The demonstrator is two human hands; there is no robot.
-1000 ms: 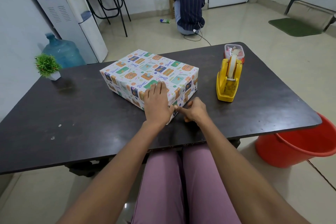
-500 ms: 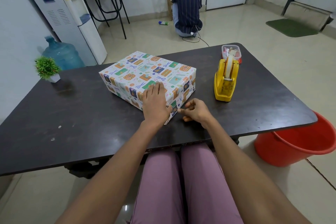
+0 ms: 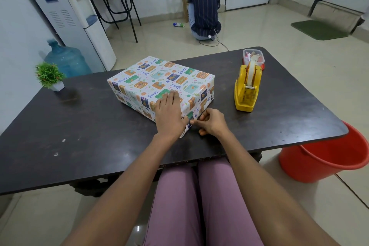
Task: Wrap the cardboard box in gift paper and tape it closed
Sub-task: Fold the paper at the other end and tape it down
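currently: box (image 3: pixel 159 84), wrapped in patterned gift paper, sits on dark bench (image 3: pixel 79 126), centre, turned at an angle to bench edge. left hand (image 3: pixel 169 116) lies flat, fingers straight and together, palm pressing down on near corner of box top; grip holds nothing, just presses. right hand (image 3: pixel 212 124) just beside it at bench level, fingers curled, thumb and forefinger pinching the loose paper flap (image 3: pixel 184 131) that sticks out at near corner of box. flap end is white on underside, touches bench. the two hands nearly touch at the flap.

yellow tape dispenser (image 3: pixel 247 88) stands on bench to the right of box, apart from it, tape roll mounted. small clear container w/ red base (image 3: pixel 253 57) just behind dispenser, contents too small to tell. small potted plant (image 3: pixel 50 76) at far left bench edge.

off bench: red bucket (image 3: pixel 323 158) on floor at right, blue water jug (image 3: pixel 65 60) and white water dispenser (image 3: pixel 65 16) at left, another person (image 3: pixel 204 6) crouched on floor at back, facing away.
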